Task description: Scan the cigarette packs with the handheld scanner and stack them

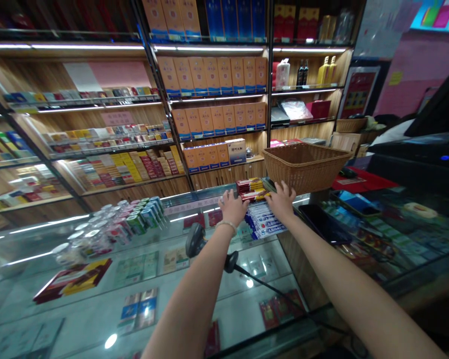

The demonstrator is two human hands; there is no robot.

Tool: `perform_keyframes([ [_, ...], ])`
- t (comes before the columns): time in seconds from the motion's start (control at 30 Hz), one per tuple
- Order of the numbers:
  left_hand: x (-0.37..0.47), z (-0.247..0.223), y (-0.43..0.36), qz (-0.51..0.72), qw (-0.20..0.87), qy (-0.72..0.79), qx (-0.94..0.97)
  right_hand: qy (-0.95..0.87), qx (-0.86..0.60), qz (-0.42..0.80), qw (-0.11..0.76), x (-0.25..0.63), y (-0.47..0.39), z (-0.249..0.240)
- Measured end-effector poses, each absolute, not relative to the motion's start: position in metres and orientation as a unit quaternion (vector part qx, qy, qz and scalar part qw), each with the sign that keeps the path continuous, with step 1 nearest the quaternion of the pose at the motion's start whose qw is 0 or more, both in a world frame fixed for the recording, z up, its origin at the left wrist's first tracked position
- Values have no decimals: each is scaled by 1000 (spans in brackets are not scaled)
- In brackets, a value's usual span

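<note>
Both hands reach forward over a glass counter (172, 289). My left hand (232, 208) has its fingers bent around the left end of a red and yellow packet (255, 194). At the right end of that packet is my right hand (281, 201), its fingers curled down onto it. More red and yellow packets (249, 185) are stacked just behind. Beneath and in front of them lies a pile of blue and white packets (267, 222). A black handheld scanner (195, 240) lies left of my left forearm, with its cable passing under it.
A wicker basket (307, 164) stands behind my right hand. Small tubs and boxes (112, 224) fill the counter's left. Red and yellow packs (73, 280) lie nearer. A dark phone (324, 224) is right of my right hand. Stocked shelves (213, 99) line the back.
</note>
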State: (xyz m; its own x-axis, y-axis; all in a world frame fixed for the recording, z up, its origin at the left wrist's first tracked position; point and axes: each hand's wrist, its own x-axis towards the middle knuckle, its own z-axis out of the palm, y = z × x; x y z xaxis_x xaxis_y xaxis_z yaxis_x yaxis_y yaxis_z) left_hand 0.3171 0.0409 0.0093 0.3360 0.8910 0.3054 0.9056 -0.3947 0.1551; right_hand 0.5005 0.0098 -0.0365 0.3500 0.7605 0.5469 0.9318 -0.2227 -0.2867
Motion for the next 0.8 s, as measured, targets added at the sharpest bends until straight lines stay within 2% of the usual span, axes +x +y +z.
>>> perform_keyframes([
  [0.43, 311, 11, 41, -231, 35, -553, -800, -519, -751, -119, 391, 502, 14, -41],
  [0.8, 303, 39, 39, -383, 81, -520, -760, -474, -707, -123, 511, 487, 19, -11],
])
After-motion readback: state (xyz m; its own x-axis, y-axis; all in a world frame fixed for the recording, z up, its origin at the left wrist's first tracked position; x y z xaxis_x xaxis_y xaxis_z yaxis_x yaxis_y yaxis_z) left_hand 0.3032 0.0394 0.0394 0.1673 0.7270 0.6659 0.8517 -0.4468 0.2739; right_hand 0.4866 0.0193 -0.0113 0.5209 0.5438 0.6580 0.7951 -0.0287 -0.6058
